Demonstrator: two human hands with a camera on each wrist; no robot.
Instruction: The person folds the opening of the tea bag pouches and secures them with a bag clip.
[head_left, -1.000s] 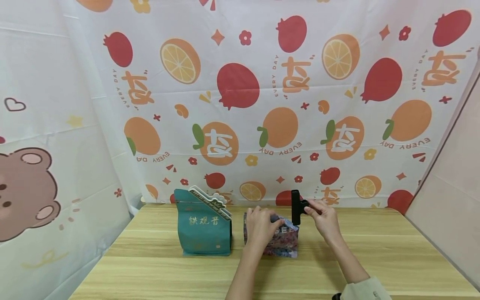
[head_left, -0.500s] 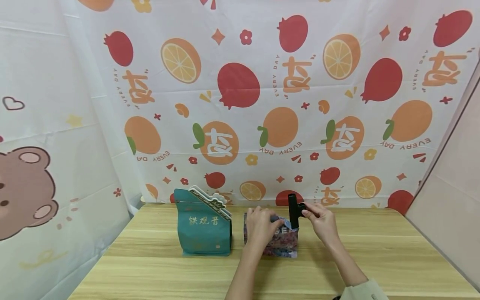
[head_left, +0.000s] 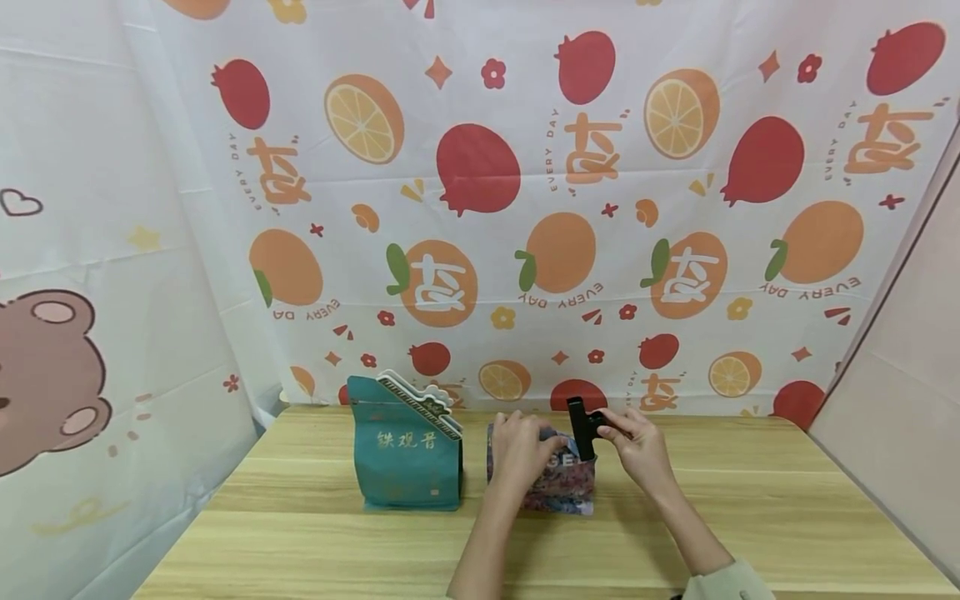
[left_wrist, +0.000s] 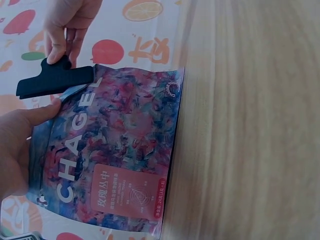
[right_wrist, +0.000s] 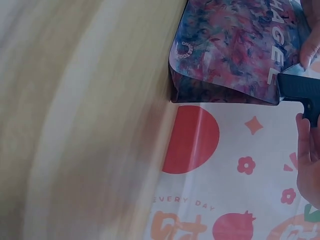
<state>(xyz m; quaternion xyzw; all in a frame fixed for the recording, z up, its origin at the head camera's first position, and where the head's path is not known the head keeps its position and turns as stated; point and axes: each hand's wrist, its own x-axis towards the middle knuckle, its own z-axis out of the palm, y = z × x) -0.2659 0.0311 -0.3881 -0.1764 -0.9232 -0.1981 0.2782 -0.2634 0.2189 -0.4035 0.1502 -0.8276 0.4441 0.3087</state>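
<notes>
On wood table point(head_left: 315, 533), left hand point(head_left: 517, 454) grips pouch point(head_left: 558, 483); right hand point(head_left: 637, 446) pinches clip point(head_left: 579, 427).

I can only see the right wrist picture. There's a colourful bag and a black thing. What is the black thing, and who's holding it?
Observer: It is a black clip. In the head view the right hand pinches its handles and holds it at the top corner of the colourful bag.
Operator: Is the other hand doing anything?
Observer: Yes. The left hand grips the bag's top on its left side.
Operator: Is there anything else on the table?
Observer: A teal bag with gold letters stands upright on the wooden table, just left of the colourful one.
</notes>
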